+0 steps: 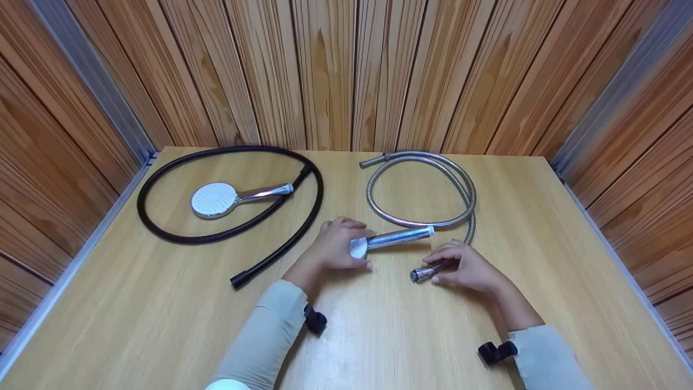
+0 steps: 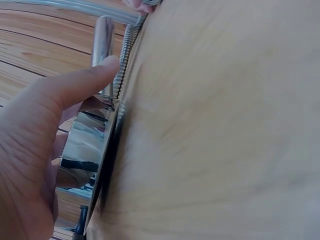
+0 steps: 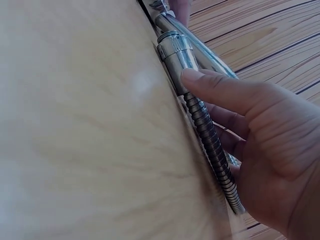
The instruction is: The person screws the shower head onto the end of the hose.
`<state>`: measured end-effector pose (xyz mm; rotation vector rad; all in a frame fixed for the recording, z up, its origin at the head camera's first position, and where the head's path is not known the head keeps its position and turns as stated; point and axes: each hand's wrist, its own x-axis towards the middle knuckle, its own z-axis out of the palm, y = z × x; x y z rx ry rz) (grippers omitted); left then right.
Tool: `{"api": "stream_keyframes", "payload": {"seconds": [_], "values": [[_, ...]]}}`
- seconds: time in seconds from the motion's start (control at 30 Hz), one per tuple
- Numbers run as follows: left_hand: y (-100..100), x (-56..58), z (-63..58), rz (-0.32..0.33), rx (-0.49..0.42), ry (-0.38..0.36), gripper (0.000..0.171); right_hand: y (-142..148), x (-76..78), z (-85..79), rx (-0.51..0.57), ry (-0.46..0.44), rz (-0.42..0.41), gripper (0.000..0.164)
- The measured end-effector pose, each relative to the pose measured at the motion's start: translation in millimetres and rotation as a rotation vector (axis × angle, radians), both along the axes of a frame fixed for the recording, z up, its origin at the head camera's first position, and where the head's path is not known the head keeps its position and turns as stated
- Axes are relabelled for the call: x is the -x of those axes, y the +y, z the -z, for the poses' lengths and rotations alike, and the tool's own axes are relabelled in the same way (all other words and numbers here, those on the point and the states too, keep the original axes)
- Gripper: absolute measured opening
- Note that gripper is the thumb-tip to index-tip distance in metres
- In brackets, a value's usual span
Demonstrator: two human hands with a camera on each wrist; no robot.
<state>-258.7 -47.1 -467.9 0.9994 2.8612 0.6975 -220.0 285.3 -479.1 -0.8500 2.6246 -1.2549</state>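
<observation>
My left hand [image 1: 338, 244] grips a chrome shower head [image 1: 400, 237] by its round head, covering most of the face; the handle points right. In the left wrist view, the thumb lies near the neck of the shower head [image 2: 82, 142] and the fingers go behind it. My right hand [image 1: 468, 268] holds the near end of a silver metal shower hose [image 1: 471, 197] just above the tabletop. The thumb presses on the connector [image 3: 175, 62] in the right wrist view, with fingers behind the ribbed hose. Connector and handle are apart.
A second shower head [image 1: 214, 200] with a white face lies at left, its handle over a looped black hose [image 1: 138, 203]. The black hose's near end [image 1: 241, 279] points toward me. Wood-panelled walls [image 1: 325, 70] enclose the table [image 1: 162, 325] at back and sides.
</observation>
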Motion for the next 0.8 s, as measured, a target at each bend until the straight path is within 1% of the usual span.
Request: {"api": "stream_keyframes", "payload": {"seconds": [0.13,0.3,0.43,0.57,0.67,0.8], "values": [[2,-0.4,0.4,-0.014,0.019,0.011,0.069,-1,0.6,0.9,-0.011,0.033,-0.016,0.031],[5,0.5,2.0,-0.034,0.039,0.027,0.069,-3,0.2,-0.4,-0.047,0.02,-0.015,0.027],[7,1.7,5.2,-0.048,0.03,0.038,0.064,-3,-0.7,-1.9,-0.064,-0.004,-0.009,0.025],[11,1.4,8.6,-0.089,0.003,0.049,0.052,-12,-11.0,-18.5,-0.043,-0.037,-0.003,0.025],[13,-0.2,8.7,-0.119,-0.01,0.052,0.044,-18,-19.3,-32.3,-0.014,-0.066,-0.001,0.025],[15,-1.3,7.6,-0.141,-0.022,0.054,0.038,-18,-21.1,-36.0,0.023,-0.108,0.001,0.025]]}}
